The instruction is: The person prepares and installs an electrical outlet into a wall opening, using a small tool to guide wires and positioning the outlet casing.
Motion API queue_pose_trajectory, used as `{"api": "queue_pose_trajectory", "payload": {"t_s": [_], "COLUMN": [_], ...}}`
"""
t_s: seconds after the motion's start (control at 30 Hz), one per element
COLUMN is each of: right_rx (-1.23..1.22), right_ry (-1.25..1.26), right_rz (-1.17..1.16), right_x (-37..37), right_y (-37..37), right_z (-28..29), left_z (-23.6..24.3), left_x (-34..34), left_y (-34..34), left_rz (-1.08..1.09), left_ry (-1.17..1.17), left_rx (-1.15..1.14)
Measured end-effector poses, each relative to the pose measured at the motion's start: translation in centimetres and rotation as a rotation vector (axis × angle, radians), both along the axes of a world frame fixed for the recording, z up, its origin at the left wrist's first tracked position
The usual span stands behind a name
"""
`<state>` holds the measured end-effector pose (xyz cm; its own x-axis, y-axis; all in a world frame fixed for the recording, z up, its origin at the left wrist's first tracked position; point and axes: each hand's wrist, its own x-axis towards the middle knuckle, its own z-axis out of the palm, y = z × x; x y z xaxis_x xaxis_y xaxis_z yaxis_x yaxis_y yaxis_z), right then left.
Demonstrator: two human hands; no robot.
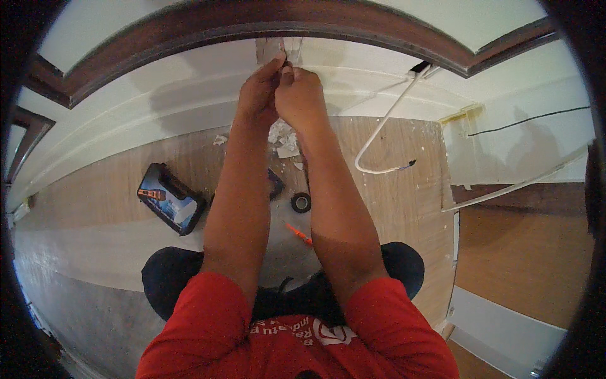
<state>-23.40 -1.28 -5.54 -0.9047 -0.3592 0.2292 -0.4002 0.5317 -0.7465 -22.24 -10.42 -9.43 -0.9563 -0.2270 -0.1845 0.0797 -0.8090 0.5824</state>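
Red shirt nearest; at the far side, left hand and right hand meet, fingers curled; whether they clamp anything, I cannot tell. Rough-edged wall recess lies just beyond them, left hand reaching slightly nearer.

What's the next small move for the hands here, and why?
Perhaps shift the right hand slightly aside: it sits close against the left hand at the rough wall patch, and together they hide most of what the fingers are working on.
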Motion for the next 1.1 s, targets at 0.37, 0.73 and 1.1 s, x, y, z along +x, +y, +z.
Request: {"api": "queue_pose_trajectory", "payload": {"t_s": [0.37,0.73,1.1], "right_rx": [-0.715,-0.628,-0.685], "right_ry": [-0.82,-0.844,-0.885], "right_rz": [0.037,0.054,0.112], "right_x": [0.9,0.0,-0.6], "right_y": [-0.5,-1.9,-2.8], "right_z": [1.9,1.7,1.9], "left_z": [2.0,3.2,1.8], "left_x": [0.4,0.9,0.8], "left_y": [-0.9,-1.3,-2.6], "left_rz": [-0.001,0.071,0.079], "left_ry": [-0.181,-0.273,-0.171], "left_rx": [-0.16,-0.112,0.03]}}
